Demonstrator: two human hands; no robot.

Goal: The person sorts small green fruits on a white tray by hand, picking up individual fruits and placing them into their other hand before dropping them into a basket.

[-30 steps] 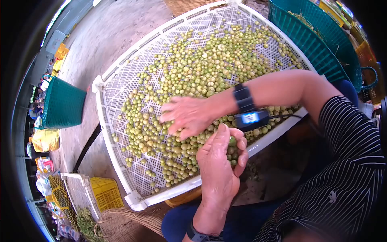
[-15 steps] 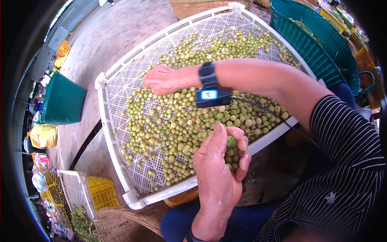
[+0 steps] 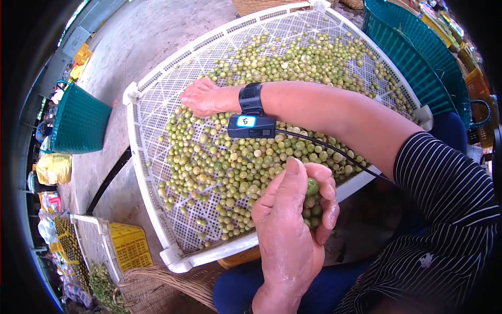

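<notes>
Many small round green and yellowish fruits (image 3: pixel 230 172) lie spread over a large white mesh tray (image 3: pixel 209 256) with a raised rim. In the lower middle, my left hand (image 3: pixel 287 220), wet-looking, is cupped closed around several green fruits (image 3: pixel 312 209), which show between thumb and fingers. My right hand (image 3: pixel 200 98) reaches across the tray to its left part, knuckles up and fingers curled down at the edge of the spread fruits. What lies under those fingers is hidden. A black band with a small box (image 3: pixel 252 125) and cable is on my right wrist.
Tall teal baskets stand at left (image 3: pixel 78 120) and at upper right (image 3: pixel 418 68). A yellow crate (image 3: pixel 129 246) and a wicker basket (image 3: pixel 157 285) are at lower left. Another wicker basket (image 3: pixel 261 6) sits beyond the tray's far edge. The cable (image 3: pixel 324 144) hangs over the fruits.
My right hand has shifted slightly left and up over the tray. My left hand, with its fruits, has moved a little right. The view has shifted slightly.
</notes>
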